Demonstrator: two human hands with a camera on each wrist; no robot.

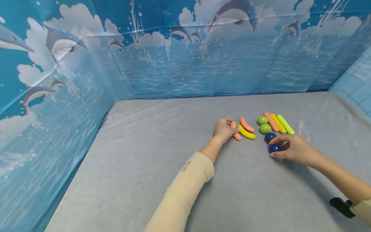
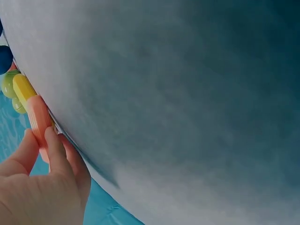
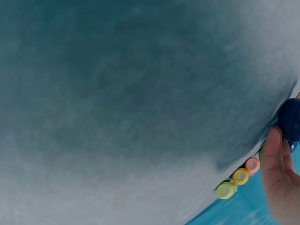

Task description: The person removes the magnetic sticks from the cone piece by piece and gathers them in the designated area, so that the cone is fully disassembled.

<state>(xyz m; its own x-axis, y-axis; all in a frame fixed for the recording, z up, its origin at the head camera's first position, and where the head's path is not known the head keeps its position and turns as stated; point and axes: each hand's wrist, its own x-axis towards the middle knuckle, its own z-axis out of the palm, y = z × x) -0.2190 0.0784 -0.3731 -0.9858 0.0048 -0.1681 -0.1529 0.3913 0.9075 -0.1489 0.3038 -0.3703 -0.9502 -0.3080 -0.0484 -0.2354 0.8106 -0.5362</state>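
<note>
My left hand (image 1: 224, 130) pinches a ridged salmon-pink stick (image 1: 236, 136) between thumb and fingers, also seen in the left wrist view as a pink stick (image 2: 39, 115). Just right of it lie a curved yellow piece (image 1: 248, 134) and a curved pink piece (image 1: 247, 125). My right hand (image 1: 297, 149) has its thumb and fingers around the nearer dark blue ball (image 1: 274, 148). A second dark blue ball (image 1: 269, 137) sits just beyond, close to the fingertips. In the right wrist view the held blue ball (image 3: 289, 118) is partly cut off by the frame edge.
Two green balls (image 1: 265, 129) lie beyond the blue ones. Beside them, straight pink (image 1: 271, 122), yellow (image 1: 278, 123) and lime (image 1: 285, 124) sticks lie side by side. A grey cloth (image 1: 139, 154) covers the table; a dolphin-print curtain (image 1: 185, 71) hangs along its back and left.
</note>
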